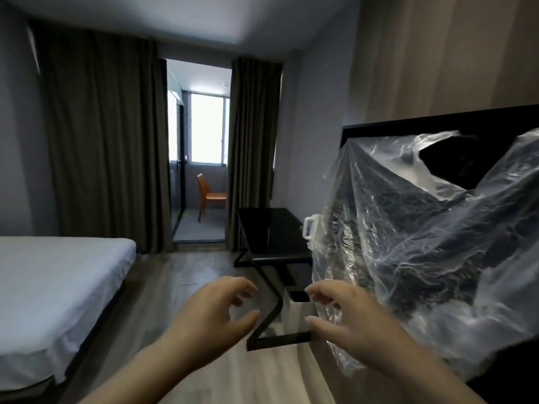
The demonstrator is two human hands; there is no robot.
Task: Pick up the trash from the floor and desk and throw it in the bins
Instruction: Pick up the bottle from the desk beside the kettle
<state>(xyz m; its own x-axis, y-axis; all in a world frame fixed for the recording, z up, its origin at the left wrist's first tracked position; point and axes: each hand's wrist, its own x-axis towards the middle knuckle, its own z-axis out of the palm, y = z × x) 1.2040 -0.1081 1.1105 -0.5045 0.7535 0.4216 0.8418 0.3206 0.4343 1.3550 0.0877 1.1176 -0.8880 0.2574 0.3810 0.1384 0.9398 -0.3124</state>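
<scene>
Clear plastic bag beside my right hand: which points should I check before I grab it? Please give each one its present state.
1. Left hand free: ok, open, holds nothing.
2. Right hand free: ok, open, fingers spread.
3. Clear plastic bag near enough: ok, its edge shows beside the right fingertips.
4. Bag gripped: not ok, no finger curls round it.
5. White bin open: ok, dark opening shows under the desk.
6. What holds the bag up: cannot tell.

A bed (58, 281) with a white sheet lies at 8 o'clock. Dark curtains (102, 135) hang at 10 o'clock and flank a doorway at 12 o'clock, where an orange chair (208, 196) stands below a bright window (207, 126). A wood-panelled wall (437, 53) fills 2 o'clock.
</scene>
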